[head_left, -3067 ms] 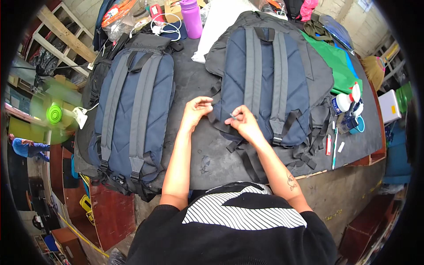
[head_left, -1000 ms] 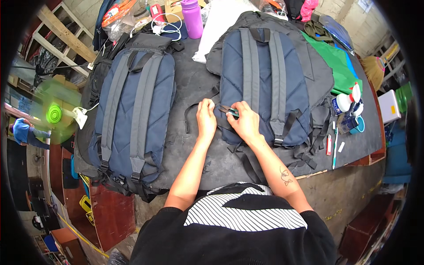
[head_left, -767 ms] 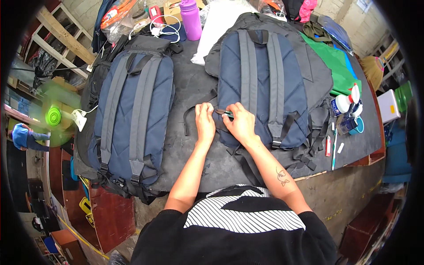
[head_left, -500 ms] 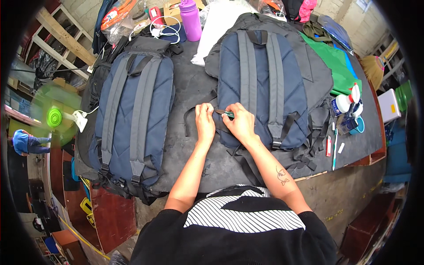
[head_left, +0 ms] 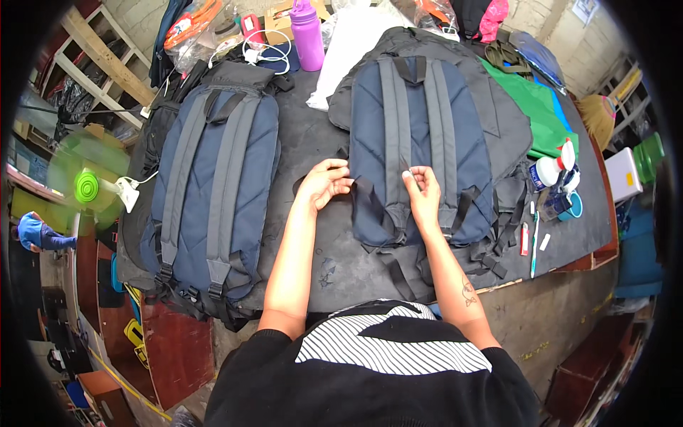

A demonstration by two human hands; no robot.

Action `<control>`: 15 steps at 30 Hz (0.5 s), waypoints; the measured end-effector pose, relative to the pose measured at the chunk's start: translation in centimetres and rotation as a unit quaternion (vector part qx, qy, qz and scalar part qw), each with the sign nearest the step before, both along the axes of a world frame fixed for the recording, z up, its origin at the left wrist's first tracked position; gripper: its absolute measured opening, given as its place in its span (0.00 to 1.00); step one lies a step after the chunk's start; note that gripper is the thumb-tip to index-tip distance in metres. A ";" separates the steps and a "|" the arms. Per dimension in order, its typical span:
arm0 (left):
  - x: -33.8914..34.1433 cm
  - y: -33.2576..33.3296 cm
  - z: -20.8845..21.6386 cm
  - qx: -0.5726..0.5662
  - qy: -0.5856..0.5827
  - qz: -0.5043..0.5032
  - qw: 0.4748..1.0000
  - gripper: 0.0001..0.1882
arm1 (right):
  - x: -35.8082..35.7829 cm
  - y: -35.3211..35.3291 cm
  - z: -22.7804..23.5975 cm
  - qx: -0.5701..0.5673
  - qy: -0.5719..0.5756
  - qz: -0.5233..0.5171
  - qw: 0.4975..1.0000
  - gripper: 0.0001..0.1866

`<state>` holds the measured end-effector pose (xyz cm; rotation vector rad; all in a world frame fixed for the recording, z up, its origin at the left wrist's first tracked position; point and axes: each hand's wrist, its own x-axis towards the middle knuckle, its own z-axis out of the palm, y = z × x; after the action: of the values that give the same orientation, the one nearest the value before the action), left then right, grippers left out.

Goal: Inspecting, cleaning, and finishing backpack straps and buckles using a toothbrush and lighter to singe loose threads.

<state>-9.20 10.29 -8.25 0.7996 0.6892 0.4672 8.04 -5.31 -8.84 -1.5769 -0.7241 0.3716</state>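
A navy backpack [head_left: 370,121] with grey shoulder straps lies on its front before me, harness side up. Beside its left edge my left hand [head_left: 326,185] has its fingers curled at a black webbing strap [head_left: 364,193], which seems pinched at the fingertips. My right hand [head_left: 425,191] is closed over the pack's lower middle. From its fingers sticks the thin dark tip of a small pointed tool [head_left: 404,164], which looks like thread snips. Most of that tool is hidden in the hand.
A second navy backpack [head_left: 191,164] lies to the left. A grey pack [head_left: 498,107] sits under the right one. Spray bottle [head_left: 548,171], blue cup [head_left: 575,204] and purple bottle [head_left: 307,39] stand on the dark table [head_left: 327,274]. A green fan [head_left: 87,186] is at the left.
The hands have moved apart. My right hand with the tool has gone right, over the backpack, its tip now upward. My left hand has turned palm up beside the strap.
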 end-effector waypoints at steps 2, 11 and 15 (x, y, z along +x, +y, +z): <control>1.2 0.0 0.3 0.062 0.048 -0.001 0.997 0.12 | -0.2 -0.2 0.0 -0.003 0.003 0.008 1.000 0.09; 3.6 -1.0 -1.6 0.138 0.046 0.229 0.962 0.09 | -0.4 0.5 1.7 -0.036 -0.145 0.006 0.989 0.12; 3.1 -0.5 -1.0 0.227 0.117 0.176 0.951 0.06 | -1.6 2.2 4.1 -0.072 -0.336 0.021 0.939 0.12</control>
<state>-6.06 9.75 -9.26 1.1844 0.9697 0.8843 6.48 -3.13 -4.73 -1.8440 -1.2762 -0.1064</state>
